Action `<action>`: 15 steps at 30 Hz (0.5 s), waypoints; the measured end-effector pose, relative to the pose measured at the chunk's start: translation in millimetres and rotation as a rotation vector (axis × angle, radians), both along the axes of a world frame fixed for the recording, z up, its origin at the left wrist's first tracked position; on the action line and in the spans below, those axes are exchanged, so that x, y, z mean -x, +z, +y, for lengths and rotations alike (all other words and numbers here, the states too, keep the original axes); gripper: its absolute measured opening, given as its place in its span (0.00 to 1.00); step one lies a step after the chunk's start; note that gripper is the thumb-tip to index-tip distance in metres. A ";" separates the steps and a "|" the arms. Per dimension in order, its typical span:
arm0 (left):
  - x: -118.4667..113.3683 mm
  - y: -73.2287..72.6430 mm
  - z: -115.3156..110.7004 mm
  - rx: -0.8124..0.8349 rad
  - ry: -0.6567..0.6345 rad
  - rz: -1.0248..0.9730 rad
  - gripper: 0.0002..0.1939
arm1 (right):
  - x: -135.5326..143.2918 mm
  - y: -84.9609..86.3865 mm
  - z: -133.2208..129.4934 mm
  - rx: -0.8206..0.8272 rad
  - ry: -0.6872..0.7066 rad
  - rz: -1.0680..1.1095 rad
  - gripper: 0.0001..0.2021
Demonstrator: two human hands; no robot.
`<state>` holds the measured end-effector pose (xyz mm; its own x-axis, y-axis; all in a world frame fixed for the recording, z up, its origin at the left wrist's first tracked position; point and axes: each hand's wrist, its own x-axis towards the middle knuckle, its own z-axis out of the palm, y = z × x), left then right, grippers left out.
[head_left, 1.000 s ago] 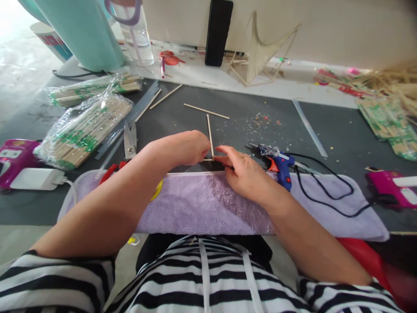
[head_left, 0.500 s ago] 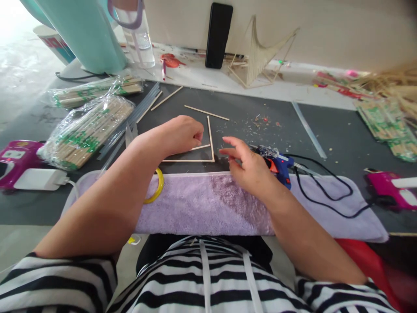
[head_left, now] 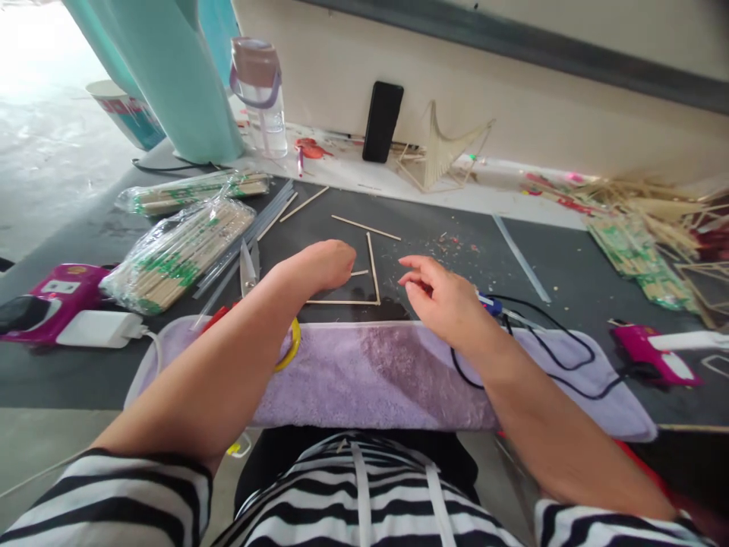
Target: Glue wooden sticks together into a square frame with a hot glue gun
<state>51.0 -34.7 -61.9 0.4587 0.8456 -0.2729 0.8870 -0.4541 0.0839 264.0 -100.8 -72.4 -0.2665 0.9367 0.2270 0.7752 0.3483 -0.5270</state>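
Observation:
My left hand [head_left: 330, 262] is curled closed over a thin wooden stick [head_left: 360, 273], whose end pokes out past the fingers; the fingertips are hidden. That end sits close beside the upright of a corner made of two joined sticks [head_left: 373, 270], lying on the dark table. To the right, my right hand [head_left: 436, 292] hovers with its fingers apart and nothing in them. Behind that wrist a blue glue gun [head_left: 490, 305] shows only in part, with its black cord [head_left: 561, 365] looping right. Scissors [head_left: 249, 270] lie partly under my left forearm.
Wrapped bundles of sticks [head_left: 182, 254] and clear glue sticks [head_left: 244, 239] lie left. A lilac towel [head_left: 353, 380] with a yellow ring [head_left: 291, 348] lines the front edge. Behind stand a phone [head_left: 383, 121], a bottle [head_left: 265, 99] and a stick model [head_left: 444, 156].
The view has tilted up, showing more of the wall. My right hand now covers more of the glue gun. The stick under my left hand shows less of its length.

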 end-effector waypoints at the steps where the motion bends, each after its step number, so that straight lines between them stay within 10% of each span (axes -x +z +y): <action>1: 2.9 -1.5 2.5 -0.031 0.044 -0.006 0.15 | 3.4 0.7 5.7 0.011 -0.013 -0.022 0.19; 15: 19.8 -9.3 16.8 -0.149 0.295 0.012 0.18 | 62.5 -39.1 100.3 0.124 -0.226 -0.188 0.16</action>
<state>31.2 -17.8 -71.2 0.1858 0.9726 -0.1398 0.9826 -0.1842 0.0247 201.5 -0.5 -111.6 -0.0755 0.9944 0.0738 0.9136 0.0986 -0.3945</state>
